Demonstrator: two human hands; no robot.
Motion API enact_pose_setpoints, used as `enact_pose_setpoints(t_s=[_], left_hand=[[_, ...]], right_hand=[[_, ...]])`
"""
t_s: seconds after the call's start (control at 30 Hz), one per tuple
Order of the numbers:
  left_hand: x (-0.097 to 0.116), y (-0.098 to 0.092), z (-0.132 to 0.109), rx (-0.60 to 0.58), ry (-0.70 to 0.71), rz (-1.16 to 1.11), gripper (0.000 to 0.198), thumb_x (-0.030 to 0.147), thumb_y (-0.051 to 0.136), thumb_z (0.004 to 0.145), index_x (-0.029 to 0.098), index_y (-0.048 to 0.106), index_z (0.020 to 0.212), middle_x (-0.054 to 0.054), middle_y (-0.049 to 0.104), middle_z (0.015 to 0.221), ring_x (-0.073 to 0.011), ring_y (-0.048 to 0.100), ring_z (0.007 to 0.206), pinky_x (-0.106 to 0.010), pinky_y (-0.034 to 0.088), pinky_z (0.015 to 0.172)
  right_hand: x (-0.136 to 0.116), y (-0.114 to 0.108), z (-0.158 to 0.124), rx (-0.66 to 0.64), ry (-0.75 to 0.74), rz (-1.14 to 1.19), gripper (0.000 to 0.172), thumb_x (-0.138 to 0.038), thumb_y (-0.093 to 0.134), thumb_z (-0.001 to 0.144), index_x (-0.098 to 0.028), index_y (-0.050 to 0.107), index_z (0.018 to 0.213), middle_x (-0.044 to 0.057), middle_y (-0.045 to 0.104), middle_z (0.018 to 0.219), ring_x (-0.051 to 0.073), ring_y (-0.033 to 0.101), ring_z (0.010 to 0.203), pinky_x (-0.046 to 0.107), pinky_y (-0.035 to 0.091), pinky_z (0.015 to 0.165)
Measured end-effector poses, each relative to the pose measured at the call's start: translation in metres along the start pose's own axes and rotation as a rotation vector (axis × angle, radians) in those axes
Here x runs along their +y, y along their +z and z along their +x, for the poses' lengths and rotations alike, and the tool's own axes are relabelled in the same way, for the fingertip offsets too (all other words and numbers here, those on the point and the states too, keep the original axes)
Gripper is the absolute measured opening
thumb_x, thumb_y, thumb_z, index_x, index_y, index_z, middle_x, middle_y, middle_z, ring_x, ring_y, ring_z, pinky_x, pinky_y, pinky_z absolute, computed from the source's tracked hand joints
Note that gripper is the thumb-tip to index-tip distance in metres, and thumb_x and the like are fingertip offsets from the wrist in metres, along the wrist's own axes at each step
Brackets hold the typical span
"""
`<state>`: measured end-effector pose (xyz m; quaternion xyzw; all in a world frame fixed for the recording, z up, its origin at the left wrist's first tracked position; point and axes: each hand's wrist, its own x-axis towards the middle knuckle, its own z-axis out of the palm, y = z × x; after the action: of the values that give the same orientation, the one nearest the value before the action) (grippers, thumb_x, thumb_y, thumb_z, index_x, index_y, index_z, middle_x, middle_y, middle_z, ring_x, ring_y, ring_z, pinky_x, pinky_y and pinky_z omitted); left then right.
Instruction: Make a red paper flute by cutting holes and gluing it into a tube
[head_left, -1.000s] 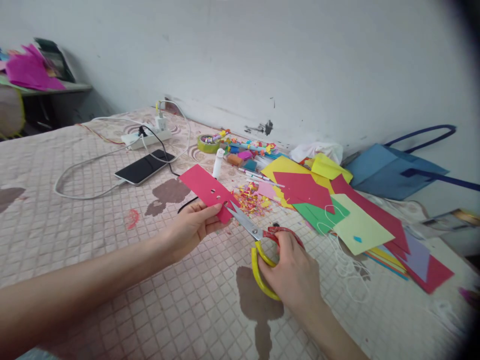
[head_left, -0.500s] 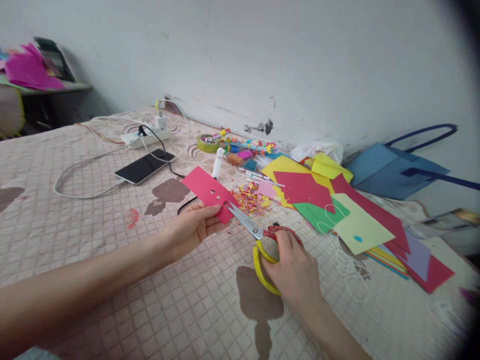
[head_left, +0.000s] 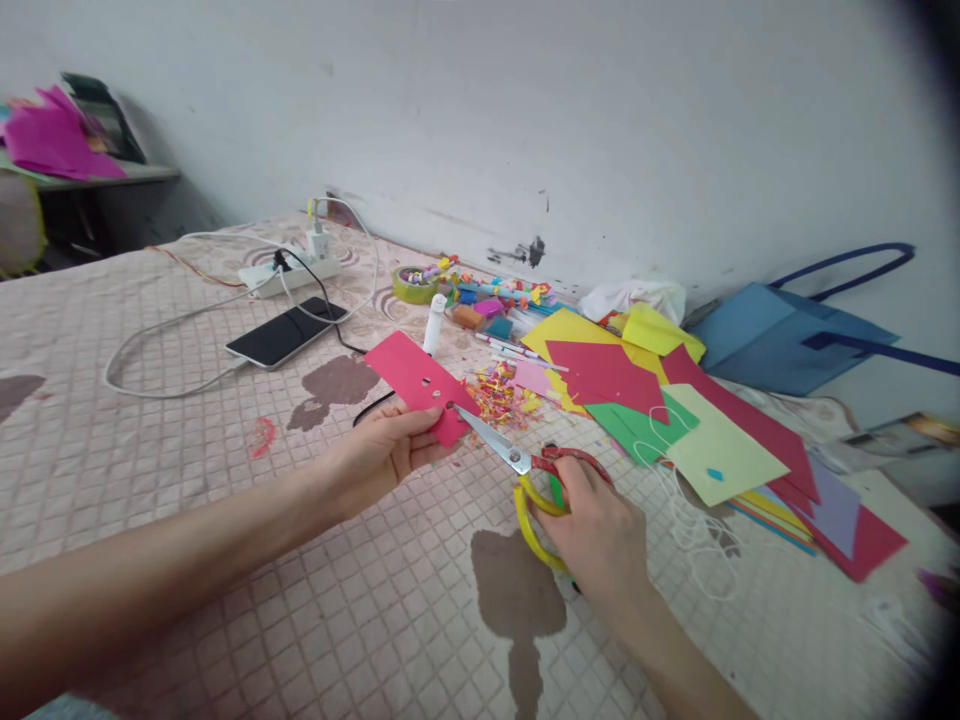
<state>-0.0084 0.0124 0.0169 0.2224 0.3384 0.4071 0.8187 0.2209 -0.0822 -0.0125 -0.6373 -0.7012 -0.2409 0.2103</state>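
My left hand (head_left: 394, 440) pinches the lower edge of a red-pink strip of paper (head_left: 409, 368), thumb on top and fingers beneath. Several small holes run along the strip near its middle. My right hand (head_left: 600, 520) grips scissors (head_left: 517, 460) with one red and one yellow handle. Their blade tips reach the hole beside my left thumb. The blades look nearly closed together. Behind the strip lies a heap of small coloured paper scraps (head_left: 499, 395).
A phone (head_left: 285, 332) on a cable and a power strip (head_left: 289, 270) lie at the left. A white tube (head_left: 434, 325) and a tape roll (head_left: 415, 285) stand behind the strip. Coloured paper sheets (head_left: 727, 440), white string (head_left: 697, 540) and a blue bag (head_left: 787, 335) are at the right.
My right hand has shifted slightly right and turned, and the scissors' handles and blades have come closer together. My left hand and the strip stay almost in place.
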Motion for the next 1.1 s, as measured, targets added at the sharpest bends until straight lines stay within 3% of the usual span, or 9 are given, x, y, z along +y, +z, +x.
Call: enact_pose_setpoints(t_s=[0.13,0.23,0.4,0.53,0.67,0.87,0.97,1.1], left_hand=[[-0.001,0.001,-0.003,-0.021,0.01,-0.007,0.021,0.003,0.061,0.094,0.014,0.073,0.081,-0.005,0.08,0.085,-0.0154,0.077,0.076,-0.024,0.065,0.074],[-0.01,0.001,-0.006,-0.044,-0.013,0.0,0.016,0.004,0.067,0.091,0.014,0.074,0.08,-0.004,0.08,0.084,-0.0144,0.077,0.075,-0.023,0.064,0.074],[-0.036,-0.001,-0.015,-0.099,-0.101,0.048,0.001,0.012,0.078,0.085,0.012,0.077,0.085,-0.006,0.081,0.092,-0.0148,0.076,0.078,-0.025,0.064,0.08],[-0.047,-0.003,-0.018,-0.144,-0.159,0.094,0.015,0.018,0.085,0.079,0.012,0.079,0.091,-0.008,0.081,0.097,-0.0166,0.076,0.085,-0.026,0.064,0.082],[-0.046,-0.004,-0.015,-0.213,-0.24,0.126,0.024,0.021,0.089,0.074,0.012,0.079,0.094,-0.008,0.081,0.094,-0.0169,0.076,0.081,-0.028,0.063,0.082],[-0.037,-0.006,-0.008,-0.354,-0.389,0.193,0.037,0.043,0.079,0.085,0.009,0.077,0.097,-0.014,0.079,0.089,-0.0181,0.076,0.072,-0.025,0.062,0.069],[-0.04,-0.009,-0.005,-0.363,-0.348,0.235,0.032,0.042,0.075,0.089,0.011,0.076,0.091,-0.011,0.079,0.083,-0.0143,0.074,0.067,-0.018,0.057,0.061],[-0.048,-0.012,-0.003,-0.385,-0.244,0.305,0.037,0.052,0.077,0.085,0.015,0.075,0.091,-0.007,0.078,0.079,-0.0131,0.074,0.071,-0.017,0.057,0.064]], right_hand=[[-0.004,-0.003,0.005,-0.195,0.326,0.531,0.025,-0.046,0.065,0.084,-0.022,0.059,0.08,-0.004,0.056,0.056,0.014,0.051,0.047,0.025,0.037,0.047],[-0.013,-0.007,0.01,-0.3,0.572,0.953,0.034,-0.049,0.076,0.075,-0.022,0.056,0.076,-0.003,0.057,0.061,0.014,0.052,0.054,0.024,0.042,0.05],[-0.028,-0.012,0.018,-0.366,0.768,1.384,0.041,-0.044,0.085,0.064,-0.022,0.058,0.084,0.0,0.062,0.076,0.012,0.052,0.059,0.023,0.042,0.051],[-0.03,-0.012,0.02,-0.368,0.88,1.493,0.043,-0.043,0.084,0.062,-0.022,0.054,0.086,-0.005,0.056,0.072,0.007,0.043,0.05,0.02,0.034,0.043],[-0.025,-0.012,0.02,-0.421,0.921,1.552,0.045,-0.039,0.085,0.06,-0.022,0.053,0.086,-0.007,0.053,0.07,0.006,0.044,0.05,0.019,0.038,0.042],[-0.02,-0.009,0.021,-0.519,0.898,1.632,0.046,-0.039,0.087,0.06,-0.021,0.053,0.085,-0.009,0.052,0.064,0.005,0.042,0.045,0.018,0.036,0.041],[-0.019,-0.007,0.021,-0.501,0.883,1.622,0.046,-0.039,0.087,0.06,-0.021,0.054,0.085,-0.008,0.053,0.064,0.005,0.043,0.046,0.018,0.037,0.042],[-0.02,-0.004,0.02,-0.449,0.876,1.596,0.042,-0.04,0.086,0.063,-0.021,0.054,0.084,-0.008,0.052,0.064,0.006,0.044,0.047,0.019,0.039,0.042]])
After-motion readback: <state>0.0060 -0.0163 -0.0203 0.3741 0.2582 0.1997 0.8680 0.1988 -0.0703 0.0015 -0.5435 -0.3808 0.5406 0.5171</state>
